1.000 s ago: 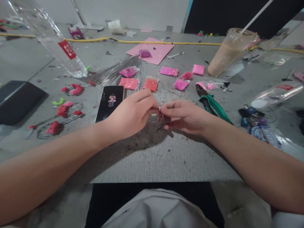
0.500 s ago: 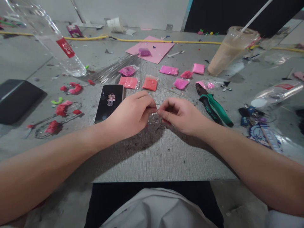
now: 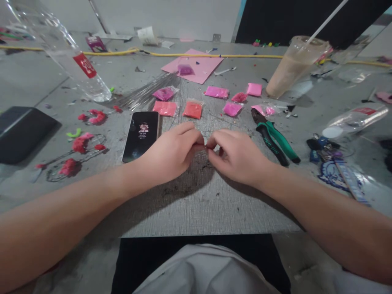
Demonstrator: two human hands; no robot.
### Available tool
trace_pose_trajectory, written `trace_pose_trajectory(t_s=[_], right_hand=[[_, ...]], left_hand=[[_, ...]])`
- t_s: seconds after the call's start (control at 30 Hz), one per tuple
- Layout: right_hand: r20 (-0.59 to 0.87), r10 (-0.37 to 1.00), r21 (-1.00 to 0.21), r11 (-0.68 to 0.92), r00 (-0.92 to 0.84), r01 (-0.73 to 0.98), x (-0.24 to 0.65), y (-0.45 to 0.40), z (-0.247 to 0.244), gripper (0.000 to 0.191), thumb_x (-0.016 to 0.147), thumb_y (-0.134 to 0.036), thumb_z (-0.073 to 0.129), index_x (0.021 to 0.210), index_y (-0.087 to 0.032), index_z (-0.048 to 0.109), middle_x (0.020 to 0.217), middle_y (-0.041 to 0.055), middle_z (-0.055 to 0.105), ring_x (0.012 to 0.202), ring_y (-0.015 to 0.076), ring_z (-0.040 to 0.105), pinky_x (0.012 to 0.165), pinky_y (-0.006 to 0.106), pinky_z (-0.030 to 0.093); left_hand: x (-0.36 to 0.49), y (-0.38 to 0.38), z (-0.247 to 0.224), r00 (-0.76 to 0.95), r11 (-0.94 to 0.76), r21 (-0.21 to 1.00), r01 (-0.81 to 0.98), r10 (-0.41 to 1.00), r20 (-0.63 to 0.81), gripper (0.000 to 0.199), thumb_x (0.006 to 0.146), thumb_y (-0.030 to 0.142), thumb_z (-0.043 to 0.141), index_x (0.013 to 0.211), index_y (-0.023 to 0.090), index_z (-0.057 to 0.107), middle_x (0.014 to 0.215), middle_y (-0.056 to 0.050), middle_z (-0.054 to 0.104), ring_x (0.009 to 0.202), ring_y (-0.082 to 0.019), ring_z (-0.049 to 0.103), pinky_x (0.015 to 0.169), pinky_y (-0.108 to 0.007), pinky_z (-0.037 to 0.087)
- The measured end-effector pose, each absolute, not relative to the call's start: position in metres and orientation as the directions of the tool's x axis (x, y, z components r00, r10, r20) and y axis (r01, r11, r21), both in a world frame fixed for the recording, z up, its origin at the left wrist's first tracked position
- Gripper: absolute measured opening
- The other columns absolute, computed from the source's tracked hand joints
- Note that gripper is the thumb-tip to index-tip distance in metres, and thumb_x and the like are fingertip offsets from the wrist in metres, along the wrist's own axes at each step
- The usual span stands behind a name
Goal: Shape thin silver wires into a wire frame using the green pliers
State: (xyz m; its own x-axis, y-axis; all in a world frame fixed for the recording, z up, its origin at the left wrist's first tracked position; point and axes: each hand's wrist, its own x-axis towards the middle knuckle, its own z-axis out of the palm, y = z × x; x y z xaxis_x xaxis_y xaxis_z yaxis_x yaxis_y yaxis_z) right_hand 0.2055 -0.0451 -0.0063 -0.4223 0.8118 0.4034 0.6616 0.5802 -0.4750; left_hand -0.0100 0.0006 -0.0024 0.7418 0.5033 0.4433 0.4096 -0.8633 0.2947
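My left hand (image 3: 173,149) and my right hand (image 3: 240,157) meet fingertip to fingertip above the table's front half. Both are closed in a pinch on a thin metal wire (image 3: 205,147), most of which is hidden behind the fingers. A phone (image 3: 141,132) with its screen lit lies beside my left hand. Green and black pliers (image 3: 274,141) rest to the right of my right hand. Just beyond the hands are an orange clay packet (image 3: 192,109) and a coral clay packet (image 3: 165,108). A bundle of straight wires (image 3: 143,93) spreads out farther back.
At left, wire pieces with red clay (image 3: 69,166) lie near a dark box (image 3: 26,132) and a tall water bottle (image 3: 82,69). Back right stands a cup with a straw (image 3: 290,67). A bottle on its side (image 3: 352,120) and keychains (image 3: 324,147) are at right. A yellow cable (image 3: 190,54) crosses behind.
My fingertips have shifted slightly, with the right fingers more curled around the pinch. The wire loop seen below the fingers earlier is now mostly hidden. Other things stay put as the view tilts slightly.
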Motion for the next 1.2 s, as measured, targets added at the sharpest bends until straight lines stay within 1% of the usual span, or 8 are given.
trace_pose_trajectory(t_s=[0.1, 0.27, 0.43, 0.63, 0.8, 0.93, 1.07, 1.2], right_hand=[[0.406, 0.813, -0.517, 0.581, -0.418, 0.628, 0.204, -0.047, -0.005, 0.009, 0.089, -0.014, 0.059, 0.083, -0.02, 0.056, 0.079, 0.002, 0.064, 0.069, 0.015, 0.054, 0.065, 0.032, 0.039], [0.169, 0.908, -0.923, 0.282, -0.384, 0.261, 0.209, -0.035, -0.004, 0.016, 0.085, -0.022, 0.077, 0.083, -0.021, 0.061, 0.077, -0.0023, 0.065, 0.07, 0.0138, 0.06, 0.065, 0.03, 0.047], [0.057, 0.902, -0.991, 0.103, -0.428, 0.087, 0.214, -0.03, 0.004, 0.023, 0.078, -0.029, 0.09, 0.084, -0.02, 0.069, 0.075, -0.0028, 0.066, 0.068, 0.013, 0.06, 0.065, 0.029, 0.049], [0.029, 0.893, -0.993, 0.075, -0.449, 0.086, 0.213, -0.033, 0.009, 0.012, 0.087, -0.029, 0.078, 0.083, -0.02, 0.071, 0.072, -0.0022, 0.065, 0.064, 0.0127, 0.059, 0.061, 0.029, 0.049], [0.054, 0.915, -0.936, 0.186, -0.399, 0.299, 0.21, -0.039, 0.007, 0.012, 0.089, -0.026, 0.07, 0.081, -0.02, 0.065, 0.071, -0.0021, 0.063, 0.06, 0.0125, 0.056, 0.056, 0.029, 0.043], [0.362, 0.848, -0.641, 0.527, -0.387, 0.558, 0.205, -0.047, 0.005, 0.012, 0.09, -0.019, 0.063, 0.079, -0.022, 0.057, 0.077, 0.0016, 0.063, 0.072, 0.0164, 0.057, 0.067, 0.032, 0.044], [0.508, 0.746, -0.395, 0.646, -0.43, 0.654, 0.202, -0.053, 0.002, 0.017, 0.097, -0.017, 0.052, 0.081, -0.023, 0.053, 0.081, 0.0052, 0.06, 0.074, 0.0191, 0.053, 0.07, 0.036, 0.042], [0.463, 0.807, -0.562, 0.588, -0.368, 0.583, 0.202, -0.049, 0.001, 0.013, 0.096, -0.019, 0.06, 0.083, -0.022, 0.057, 0.081, 0.0038, 0.063, 0.076, 0.0183, 0.059, 0.071, 0.035, 0.048]], left_hand=[[-0.012, 0.001, 0.001, 0.765, -0.911, 0.226, 0.345, 0.412, 0.495, 0.024, 0.099, 0.004, 0.045, 0.093, 0.013, 0.067, 0.091, -0.009, 0.063, 0.084, -0.022, 0.063, 0.074, -0.036, 0.054], [-0.016, 0.009, 0.006, 0.734, -0.931, 0.233, 0.281, 0.365, 0.573, 0.024, 0.101, 0.007, 0.048, 0.091, 0.018, 0.067, 0.088, -0.006, 0.063, 0.082, -0.019, 0.063, 0.073, -0.034, 0.053], [-0.019, 0.013, 0.005, 0.717, -0.921, 0.289, 0.262, 0.386, 0.581, 0.02, 0.103, 0.016, 0.052, 0.093, 0.021, 0.068, 0.089, -0.007, 0.066, 0.082, -0.02, 0.063, 0.073, -0.037, 0.053], [-0.017, 0.01, 0.006, 0.731, -0.926, 0.276, 0.259, 0.374, 0.571, 0.02, 0.105, 0.015, 0.051, 0.094, 0.021, 0.068, 0.092, -0.007, 0.064, 0.083, -0.019, 0.063, 0.075, -0.035, 0.053], [-0.014, 0.006, 0.005, 0.751, -0.929, 0.216, 0.302, 0.371, 0.546, 0.023, 0.099, 0.004, 0.048, 0.091, 0.018, 0.065, 0.089, -0.007, 0.061, 0.084, -0.02, 0.062, 0.075, -0.034, 0.054], [-0.012, -0.001, 0.003, 0.756, -0.904, 0.202, 0.378, 0.427, 0.496, 0.021, 0.096, 0.002, 0.048, 0.091, 0.016, 0.063, 0.09, -0.008, 0.061, 0.084, -0.021, 0.061, 0.075, -0.035, 0.054], [-0.01, -0.007, 0.003, 0.728, -0.878, 0.236, 0.415, 0.477, 0.492, 0.019, 0.097, 0.003, 0.049, 0.094, 0.016, 0.062, 0.091, -0.008, 0.062, 0.086, -0.021, 0.061, 0.075, -0.035, 0.053], [-0.01, -0.002, 0.003, 0.704, -0.864, 0.311, 0.395, 0.502, 0.502, 0.02, 0.099, 0.004, 0.048, 0.092, 0.017, 0.061, 0.09, -0.008, 0.063, 0.088, -0.021, 0.062, 0.077, -0.035, 0.053]])
